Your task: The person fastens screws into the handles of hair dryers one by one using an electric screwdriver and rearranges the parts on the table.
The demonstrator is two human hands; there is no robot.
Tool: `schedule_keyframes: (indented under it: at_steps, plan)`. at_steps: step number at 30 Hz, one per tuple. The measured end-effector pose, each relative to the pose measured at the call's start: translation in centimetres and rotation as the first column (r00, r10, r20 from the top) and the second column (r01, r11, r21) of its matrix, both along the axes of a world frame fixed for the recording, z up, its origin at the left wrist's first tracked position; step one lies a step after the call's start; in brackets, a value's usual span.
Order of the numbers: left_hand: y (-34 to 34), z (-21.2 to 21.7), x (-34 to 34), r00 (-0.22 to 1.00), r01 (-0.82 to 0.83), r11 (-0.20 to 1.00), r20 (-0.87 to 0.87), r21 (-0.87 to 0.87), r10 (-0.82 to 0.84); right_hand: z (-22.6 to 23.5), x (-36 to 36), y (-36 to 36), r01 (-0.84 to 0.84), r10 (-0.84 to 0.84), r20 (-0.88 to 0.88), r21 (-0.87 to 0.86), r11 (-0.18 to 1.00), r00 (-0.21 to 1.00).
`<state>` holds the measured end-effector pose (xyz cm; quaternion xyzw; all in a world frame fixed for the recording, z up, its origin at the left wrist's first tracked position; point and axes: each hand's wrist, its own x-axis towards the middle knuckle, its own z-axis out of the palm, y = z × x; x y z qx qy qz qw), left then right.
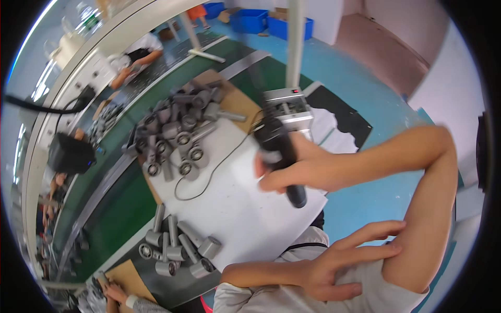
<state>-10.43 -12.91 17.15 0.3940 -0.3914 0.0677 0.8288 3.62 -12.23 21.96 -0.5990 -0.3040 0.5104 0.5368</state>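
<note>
Right hand is clenched around the black handheld tool, long axis running up-left to down-right above the white worktop; left hand, fingers spread and empty, rests on the right elbow, well apart from it.

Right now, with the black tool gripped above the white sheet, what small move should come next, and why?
Probably lower the black tool toward the grey parts: the right hand holds it raised, touching no part, while the left hand rests on the right arm.

Black handheld power tool, tilted, motion-blurred, above the white table sheet, its cord trailing left.
</note>
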Motion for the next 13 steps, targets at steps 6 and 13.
schedule_keyframes:
  at_steps: [6, 13]
  plan:
    - [3.3, -3.3, -1.1, 0.896, -0.442, 0.843, 0.179, 0.305, 0.406, -2.6, 1.8, -2.2, 0.297, -0.344, 0.072, 0.362, 0.884, 0.936]
    - [17.0, -8.1, 3.7, 0.152, -0.680, 0.101, 0.005, 0.726, 0.988, -9.3, 2.5, -4.6, 0.235, -0.425, 0.168, 0.629, 0.741, 0.889]
